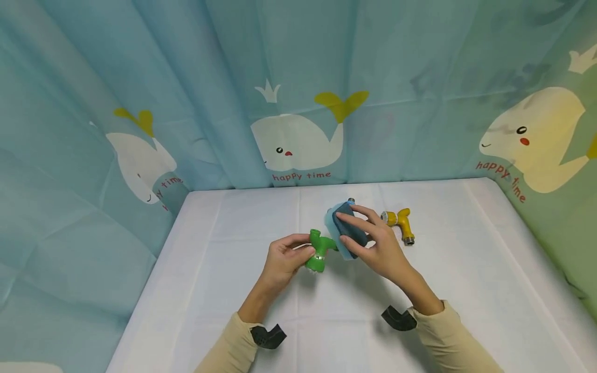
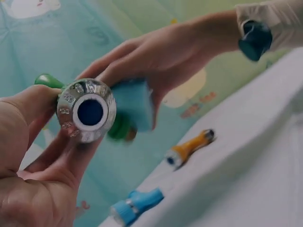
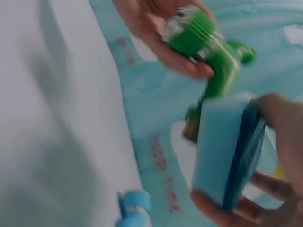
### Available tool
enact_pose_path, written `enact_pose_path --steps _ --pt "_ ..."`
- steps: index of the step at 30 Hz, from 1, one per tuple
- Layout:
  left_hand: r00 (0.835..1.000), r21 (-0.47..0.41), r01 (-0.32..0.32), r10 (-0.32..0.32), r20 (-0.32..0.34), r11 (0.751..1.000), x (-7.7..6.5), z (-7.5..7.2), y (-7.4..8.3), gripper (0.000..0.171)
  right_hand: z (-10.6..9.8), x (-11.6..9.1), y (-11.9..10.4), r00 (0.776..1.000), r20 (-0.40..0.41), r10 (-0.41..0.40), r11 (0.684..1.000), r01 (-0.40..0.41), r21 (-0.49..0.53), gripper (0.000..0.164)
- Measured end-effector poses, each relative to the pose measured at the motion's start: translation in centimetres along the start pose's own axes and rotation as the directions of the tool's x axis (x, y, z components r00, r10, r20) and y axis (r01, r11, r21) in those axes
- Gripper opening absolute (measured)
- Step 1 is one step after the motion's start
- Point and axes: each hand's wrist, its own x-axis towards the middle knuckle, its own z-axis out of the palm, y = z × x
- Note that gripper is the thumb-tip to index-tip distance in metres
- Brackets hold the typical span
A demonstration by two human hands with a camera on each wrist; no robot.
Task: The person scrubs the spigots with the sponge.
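Observation:
My left hand (image 1: 281,261) pinches a green tap (image 1: 316,263) between thumb and fingers, above the white table. Its silver round end with a dark central hole faces the left wrist camera. A two-layer sponge (image 1: 351,230), light blue on one side and dark blue on the other, is gripped by the fingers and thumb of my right hand (image 1: 381,249). The light blue side is toward the tap's narrow spout (image 3: 215,82). In the right wrist view the sponge overlaps the spout's end; whether they touch I cannot tell.
A yellow tap (image 1: 403,224) with a metal end lies on the white table (image 1: 242,290) beyond my right hand. A blue tap (image 2: 137,206) lies near it, mostly hidden behind the sponge in the head view. Blue whale-print curtains (image 1: 224,103) stand around the table.

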Motion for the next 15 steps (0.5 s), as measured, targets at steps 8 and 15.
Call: enact_pose_path --steps 8,15 --pt "0.996 -0.100 0.049 -0.056 -0.069 0.994 0.3 0.5 -0.8 0.036 -0.1 0.0 -0.1 0.999 -0.022 -0.032 0.999 0.031 -0.037 0.053" --pt "0.978 -0.146 0.116 -0.138 -0.154 0.983 0.6 -0.1 -1.0 0.039 -1.4 0.2 -0.2 0.998 -0.067 0.001 0.999 -0.005 -0.052 0.054"
